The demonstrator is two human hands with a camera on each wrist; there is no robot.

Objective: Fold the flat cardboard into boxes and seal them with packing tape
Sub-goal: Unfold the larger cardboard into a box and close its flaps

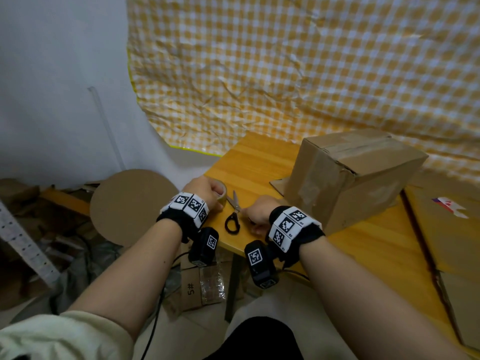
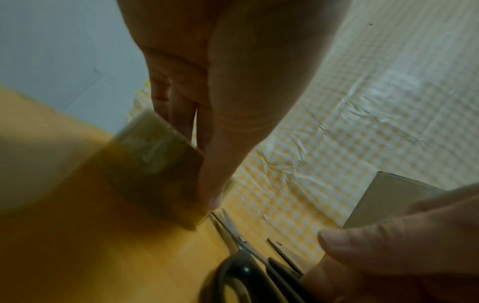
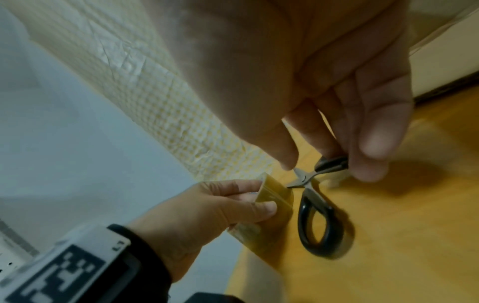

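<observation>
My left hand (image 1: 207,189) grips a roll of brownish packing tape (image 1: 221,197) at the left end of the wooden table (image 1: 259,162). From the left wrist, the thumb (image 2: 220,180) lies against the tape roll (image 2: 155,164). Black-handled scissors (image 1: 232,213) lie on the table just right of the roll, blades pointing away. My right hand (image 1: 255,213) is over their right side. Through the right wrist camera, its fingers (image 3: 370,143) pinch one black handle of the scissors (image 3: 318,223), which are splayed apart. A folded cardboard box (image 1: 350,178) with a taped top stands behind my right hand.
Flat cardboard sheets (image 1: 446,229) lie on the table's right side. A round cardboard disc (image 1: 132,203) and cardboard scraps (image 1: 192,289) sit on the floor to the left and below the table edge. A yellow checked cloth (image 1: 285,74) hangs behind.
</observation>
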